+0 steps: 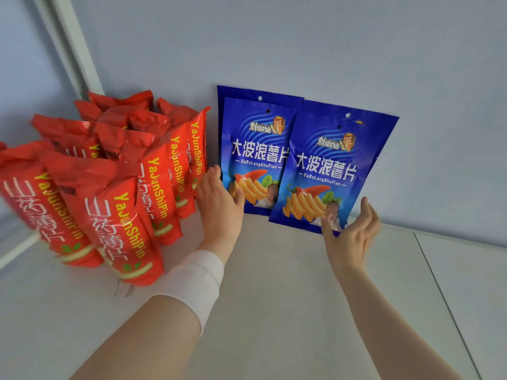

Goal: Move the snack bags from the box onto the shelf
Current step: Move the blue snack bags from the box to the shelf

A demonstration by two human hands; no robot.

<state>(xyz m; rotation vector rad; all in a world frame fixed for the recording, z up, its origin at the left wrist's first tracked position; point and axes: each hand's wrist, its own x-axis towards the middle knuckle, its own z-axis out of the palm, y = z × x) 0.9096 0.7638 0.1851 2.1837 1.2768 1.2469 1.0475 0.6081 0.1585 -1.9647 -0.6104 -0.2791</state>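
Head view: both hands open at two blue crisp bags on the shelf

Two blue potato-crisp bags stand on the white shelf (pixel 274 283), leaning back against the pale blue wall (pixel 301 45). The front blue bag (pixel 326 165) overlaps the right side of the rear blue bag (pixel 255 144). The left hand (pixel 219 198), with a white wrap (pixel 197 278) round its wrist, lies at the rear bag's lower left edge with its fingers nearly straight and its thumb (pixel 239 193) resting on the bag's front. It does not clearly grip the bag. The right hand (pixel 354 231) is at the front bag's lower right corner with its fingers spread and loosely bent. Its thumb (pixel 327 224) touches the bag's bottom edge. A cluster of red snack bags (pixel 118 187) stands upright on the shelf, just left of the left hand.
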